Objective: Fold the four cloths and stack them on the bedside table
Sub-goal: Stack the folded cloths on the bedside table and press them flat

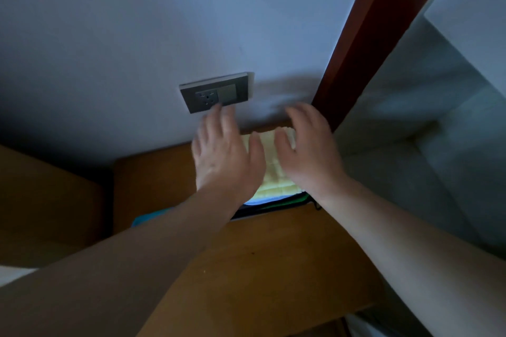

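Stack of folded cloths (269, 172), yellow uppermost, blue and green edges below. Location: wooden table (273, 254), against the wall under a socket (216, 93). Long axis runs away from the person. Left hand (227, 156) and right hand (309, 150) over either side, equally near, palms down. Fingers (212, 123) straight, spread, gripping nothing. Contact with the cloth too blurred to tell.

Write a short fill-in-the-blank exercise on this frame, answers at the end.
1. The left hand and right hand are over a stack whose top cloth is ____.
2. The stack lies on a ____ bedside table.
3. The wall socket is nearest the ____ hand's fingertips.
Answers: yellow; wooden; left.
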`<action>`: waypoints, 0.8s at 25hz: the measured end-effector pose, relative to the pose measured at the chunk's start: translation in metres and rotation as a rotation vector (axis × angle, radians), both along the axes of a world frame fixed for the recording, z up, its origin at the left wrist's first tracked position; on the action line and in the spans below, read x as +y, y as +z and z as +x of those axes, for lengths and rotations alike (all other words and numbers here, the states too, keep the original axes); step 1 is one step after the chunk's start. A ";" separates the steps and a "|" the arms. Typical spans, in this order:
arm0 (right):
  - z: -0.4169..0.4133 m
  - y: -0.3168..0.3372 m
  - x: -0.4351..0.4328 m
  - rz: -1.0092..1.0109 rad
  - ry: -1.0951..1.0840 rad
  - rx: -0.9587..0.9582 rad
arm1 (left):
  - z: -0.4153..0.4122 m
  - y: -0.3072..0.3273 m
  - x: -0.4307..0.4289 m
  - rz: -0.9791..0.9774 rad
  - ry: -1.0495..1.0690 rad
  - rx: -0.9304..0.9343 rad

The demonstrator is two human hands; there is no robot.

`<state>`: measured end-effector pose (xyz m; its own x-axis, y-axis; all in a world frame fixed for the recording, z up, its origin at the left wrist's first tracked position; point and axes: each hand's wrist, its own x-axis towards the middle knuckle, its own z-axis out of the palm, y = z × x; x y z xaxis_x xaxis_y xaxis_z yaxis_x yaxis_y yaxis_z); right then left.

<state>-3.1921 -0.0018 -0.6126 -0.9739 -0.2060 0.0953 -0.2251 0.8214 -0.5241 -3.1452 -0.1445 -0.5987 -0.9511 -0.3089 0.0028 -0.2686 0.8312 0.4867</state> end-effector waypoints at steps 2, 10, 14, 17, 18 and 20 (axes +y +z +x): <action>-0.004 -0.008 -0.009 0.137 0.170 0.018 | -0.014 -0.008 0.008 -0.158 -0.202 -0.083; 0.005 -0.075 0.002 0.302 0.196 -0.221 | -0.015 -0.083 0.001 -0.311 -0.314 -0.236; -0.003 -0.085 -0.001 0.307 0.201 -0.219 | -0.023 -0.092 0.000 -0.297 -0.306 -0.273; -0.002 -0.080 -0.002 0.310 0.212 -0.205 | -0.020 -0.091 -0.005 -0.284 -0.318 -0.240; -0.001 -0.078 0.000 0.314 0.227 -0.189 | -0.017 -0.091 -0.009 -0.277 -0.331 -0.232; 0.001 -0.077 0.010 0.335 0.245 -0.181 | -0.005 -0.090 -0.021 -0.271 -0.332 -0.246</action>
